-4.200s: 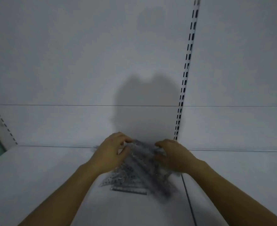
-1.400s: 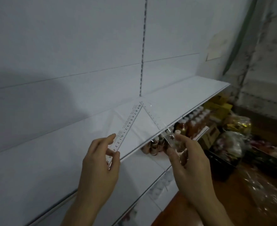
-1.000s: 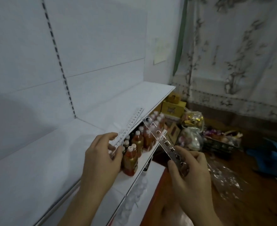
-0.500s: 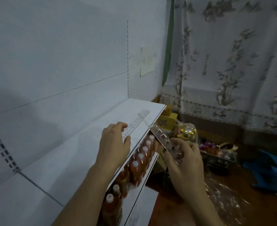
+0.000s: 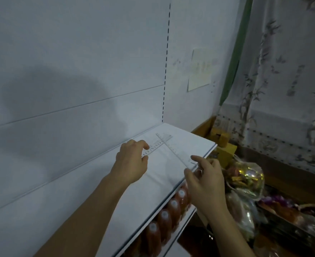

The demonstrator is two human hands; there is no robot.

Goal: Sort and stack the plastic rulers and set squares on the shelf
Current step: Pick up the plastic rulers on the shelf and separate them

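Observation:
Two clear plastic rulers are over the far right end of the white shelf (image 5: 193, 143), crossing near their far ends. My left hand (image 5: 132, 162) pinches the near end of one numbered ruler (image 5: 155, 146), which points away to the right. My right hand (image 5: 205, 180) holds the near end of the other ruler (image 5: 173, 150) at the shelf's front edge, between thumb and forefinger. Both rulers lie low over the shelf top; I cannot tell whether they rest on it.
A row of orange-brown bottles with white caps (image 5: 171, 210) stands on the lower shelf under the front edge. Yellow boxes (image 5: 223, 143) and shiny wrapped goods (image 5: 245, 175) sit on the floor to the right, before a patterned curtain (image 5: 286, 71). A slotted upright (image 5: 166, 71) runs up the back panel.
I have turned from the pile of rulers to the shelf's right end. Both hands have carried their rulers forward and down, from the front edge to over the shelf top.

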